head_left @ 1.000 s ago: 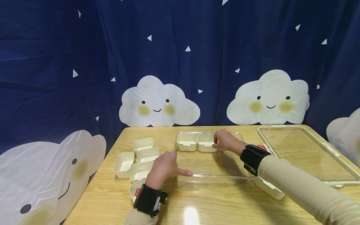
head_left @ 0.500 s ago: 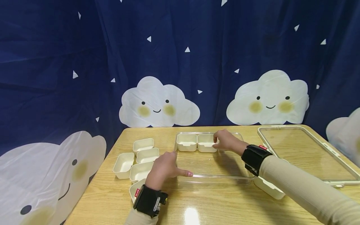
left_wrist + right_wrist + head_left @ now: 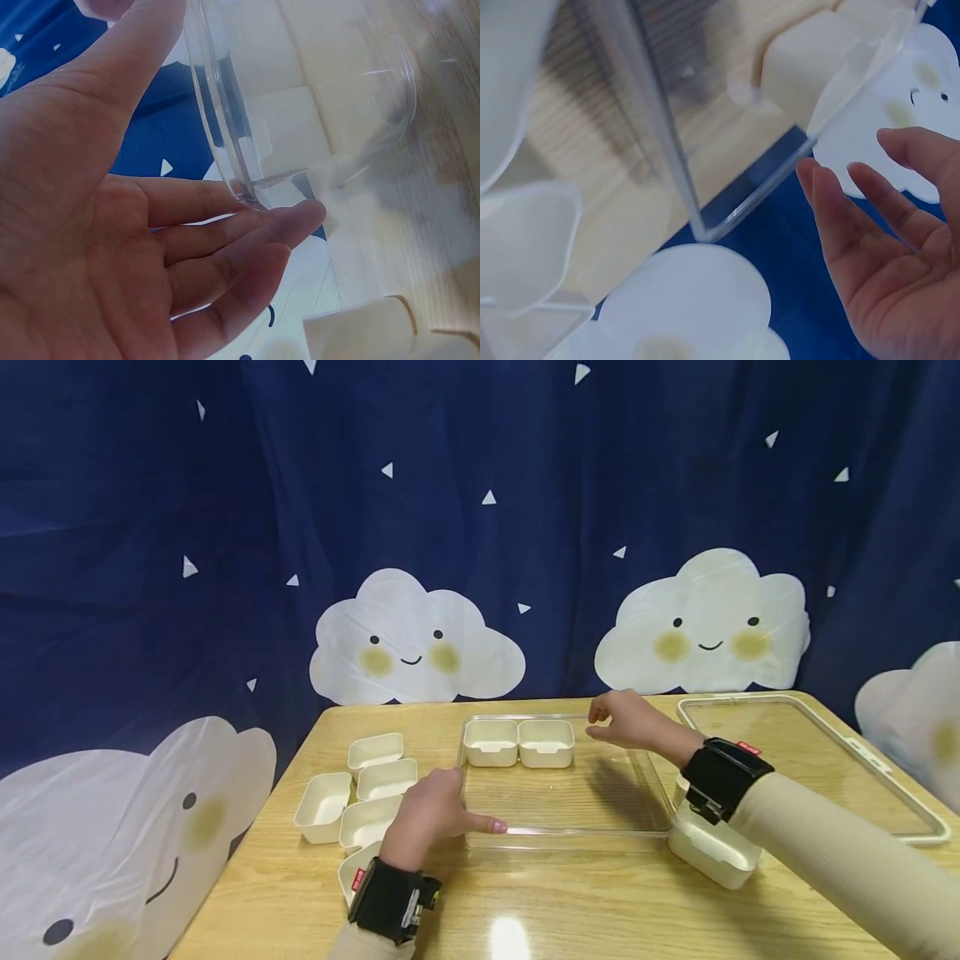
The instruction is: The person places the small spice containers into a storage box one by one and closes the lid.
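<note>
A clear plastic box (image 3: 570, 832) stands on the table, with two cream bins side by side along its back wall: a left bin (image 3: 491, 756) and a right bin (image 3: 547, 757). My left hand (image 3: 431, 817) touches the box's left front corner, thumb along the front rim. Its fingers (image 3: 225, 244) are nearly straight beside the clear wall. My right hand (image 3: 630, 720) hovers over the box's back right part, apart from the right bin. Loosely bent, its fingers (image 3: 836, 217) hold nothing.
Several cream bins (image 3: 322, 806) stand to the left, one partly behind my left wrist. More cream bins (image 3: 716, 852) sit right of the box, partly under my right forearm. A clear lid with a cream frame (image 3: 817, 727) lies at the right. A blue curtain (image 3: 562, 468) hangs behind.
My right hand has let go of the right bin and moved up and to the right. That bin stays beside the left one. My left hand keeps its place at the box.
</note>
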Action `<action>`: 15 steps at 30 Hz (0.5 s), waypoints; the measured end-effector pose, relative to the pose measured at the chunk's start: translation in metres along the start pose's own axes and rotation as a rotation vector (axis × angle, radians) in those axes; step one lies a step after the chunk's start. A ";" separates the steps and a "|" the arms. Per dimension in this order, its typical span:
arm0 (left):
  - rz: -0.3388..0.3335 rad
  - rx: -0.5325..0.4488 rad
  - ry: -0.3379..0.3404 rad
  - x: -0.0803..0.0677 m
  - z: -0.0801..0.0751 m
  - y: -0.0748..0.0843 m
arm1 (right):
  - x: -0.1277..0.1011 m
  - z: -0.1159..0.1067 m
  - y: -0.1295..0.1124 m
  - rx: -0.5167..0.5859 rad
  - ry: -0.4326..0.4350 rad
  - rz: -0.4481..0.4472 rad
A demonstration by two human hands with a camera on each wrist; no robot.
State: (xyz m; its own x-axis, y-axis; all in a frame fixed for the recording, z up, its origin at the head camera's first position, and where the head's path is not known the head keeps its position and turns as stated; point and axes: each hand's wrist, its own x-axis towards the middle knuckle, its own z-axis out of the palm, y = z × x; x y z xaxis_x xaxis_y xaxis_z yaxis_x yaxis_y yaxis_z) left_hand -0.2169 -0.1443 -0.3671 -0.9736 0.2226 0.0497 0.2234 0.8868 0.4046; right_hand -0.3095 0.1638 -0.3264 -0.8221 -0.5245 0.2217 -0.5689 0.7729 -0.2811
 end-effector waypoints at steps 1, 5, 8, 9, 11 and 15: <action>0.004 -0.003 0.003 0.000 0.000 0.000 | -0.003 -0.004 0.002 0.000 0.007 0.006; 0.012 -0.015 0.009 -0.001 0.002 -0.003 | -0.017 -0.015 0.010 0.007 0.033 0.030; 0.014 -0.012 0.009 -0.001 0.003 -0.005 | -0.028 -0.022 0.019 -0.001 0.051 0.036; 0.014 -0.008 0.008 -0.001 0.003 -0.006 | -0.032 -0.024 0.022 -0.008 0.050 0.039; 0.013 -0.004 0.010 -0.001 0.002 -0.007 | -0.038 -0.027 0.029 -0.027 0.038 0.036; 0.007 0.001 0.014 -0.001 0.001 -0.009 | -0.049 -0.028 0.043 -0.099 -0.044 0.019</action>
State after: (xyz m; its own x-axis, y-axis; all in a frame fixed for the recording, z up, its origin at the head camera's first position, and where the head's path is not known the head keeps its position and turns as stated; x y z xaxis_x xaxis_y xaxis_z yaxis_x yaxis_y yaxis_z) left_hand -0.2174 -0.1521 -0.3716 -0.9725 0.2232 0.0659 0.2306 0.8857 0.4030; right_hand -0.2934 0.2330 -0.3232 -0.8342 -0.5229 0.1750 -0.5498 0.8133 -0.1903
